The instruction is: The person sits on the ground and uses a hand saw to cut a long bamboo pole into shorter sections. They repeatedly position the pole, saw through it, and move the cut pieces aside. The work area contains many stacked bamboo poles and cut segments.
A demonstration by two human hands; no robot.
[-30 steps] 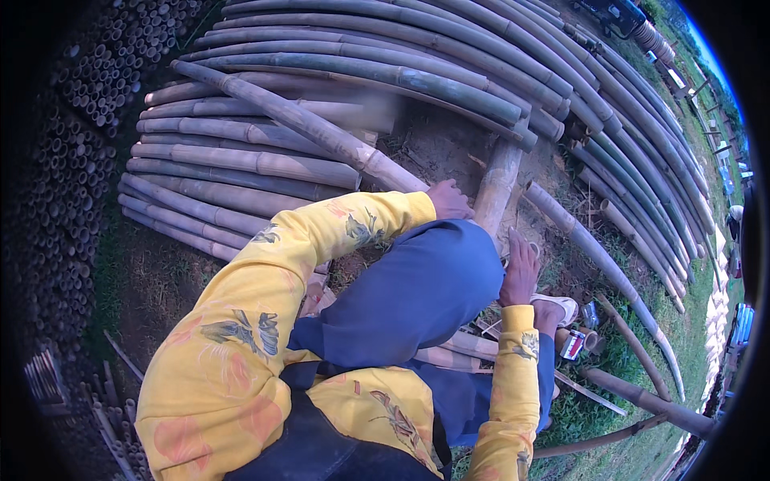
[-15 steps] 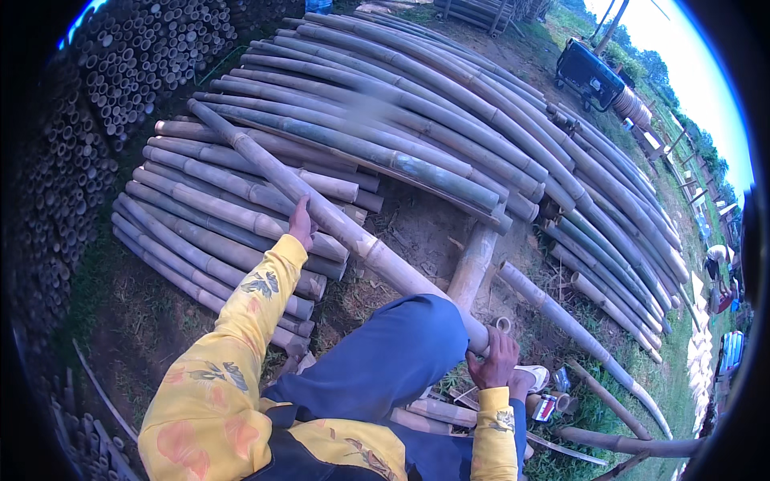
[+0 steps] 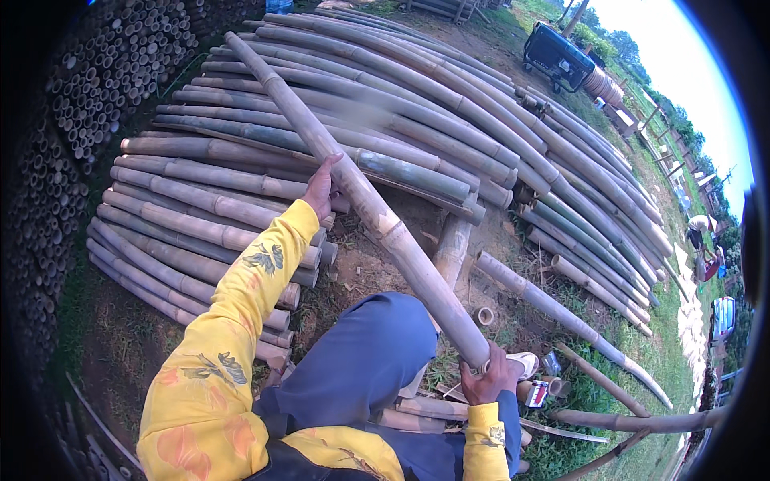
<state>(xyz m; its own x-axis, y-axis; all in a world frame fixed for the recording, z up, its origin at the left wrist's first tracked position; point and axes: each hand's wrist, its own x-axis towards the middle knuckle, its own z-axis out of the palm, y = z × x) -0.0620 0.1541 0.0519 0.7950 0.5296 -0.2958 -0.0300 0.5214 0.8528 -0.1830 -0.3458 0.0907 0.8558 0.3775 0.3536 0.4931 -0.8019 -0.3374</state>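
A long tan bamboo pole slants from the far left down to my right knee, held in both hands. My left hand grips it near the middle, thumb along the upper side and fingers underneath. My right hand is closed round its near cut end. The far end hangs over a broad stack of bamboo poles. Left of my left hand lies a pile of shorter bamboo lengths. Beneath the held pole, a thick bamboo crosspiece shows on the ground.
A short bamboo ring lies by my knee. A single pole rests on the ground to the right, near a red and white can. A dark generator stands far right. Bundled bamboo ends rise at left; a person bends far right.
The held pole has lifted away from the left pile and swung to a steeper slant, its far end moving right and farther off. Both hands have stayed on it.
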